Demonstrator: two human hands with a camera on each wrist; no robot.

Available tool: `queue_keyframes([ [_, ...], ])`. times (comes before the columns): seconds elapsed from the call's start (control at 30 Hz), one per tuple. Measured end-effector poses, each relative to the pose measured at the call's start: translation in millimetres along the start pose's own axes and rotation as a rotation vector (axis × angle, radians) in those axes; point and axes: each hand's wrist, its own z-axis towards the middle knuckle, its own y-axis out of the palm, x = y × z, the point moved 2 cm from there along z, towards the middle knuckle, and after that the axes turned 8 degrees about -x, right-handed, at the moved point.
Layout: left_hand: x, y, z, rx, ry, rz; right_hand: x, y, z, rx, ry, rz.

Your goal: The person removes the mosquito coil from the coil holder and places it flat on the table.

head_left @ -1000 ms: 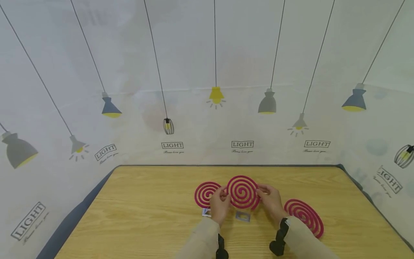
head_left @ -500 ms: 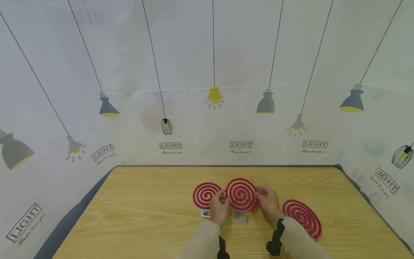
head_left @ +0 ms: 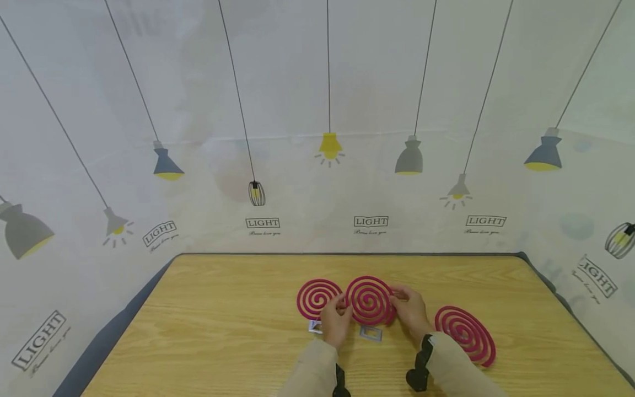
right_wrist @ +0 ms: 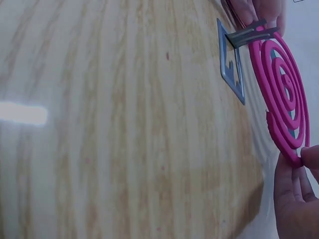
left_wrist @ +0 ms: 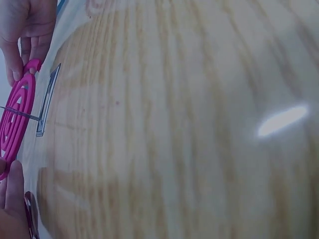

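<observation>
Left hand (head_left: 336,322) and right hand (head_left: 413,313) pinch opposite sides of a pink spiral coil (head_left: 369,300) above the worktop (head_left: 218,325), towards its far edge. A metal stand (right_wrist: 221,52) is just below. A second coil (head_left: 318,300) is beside the left hand; a third coil (head_left: 463,333) sits nearer the right edge.

The middle coil (head_left: 368,300) is between the left hand (head_left: 336,320) and the right hand (head_left: 412,311), about midway between the left and right edges of the surface (head_left: 213,320), with the middle stand (right_wrist: 240,40) on the surface just before it. I see the left coil (head_left: 319,299) on its left, partly behind the left hand, with the left stand (head_left: 312,323) before it, while the right coil (head_left: 464,335) is beyond the right hand, toward the surface's right edge; past the back edge rises the wall (head_left: 297,110).
</observation>
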Motion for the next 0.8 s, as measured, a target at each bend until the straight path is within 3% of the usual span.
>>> queue_keyframes([
  [0.17, 0.6, 0.4, -1.5, -0.004, 0.016, 0.042, 0.5, -4.2, 0.3, 0.003, -0.012, -0.030],
  [0.43, 2.7, 0.2, -1.9, -0.051, 0.092, 0.064, 1.4, -5.4, 1.0, -0.051, 0.043, -0.027],
  [0.8, -2.2, -0.8, -0.7, -0.076, 0.094, 0.101, 3.1, -3.2, 4.5, -0.081, 0.088, -0.016],
])
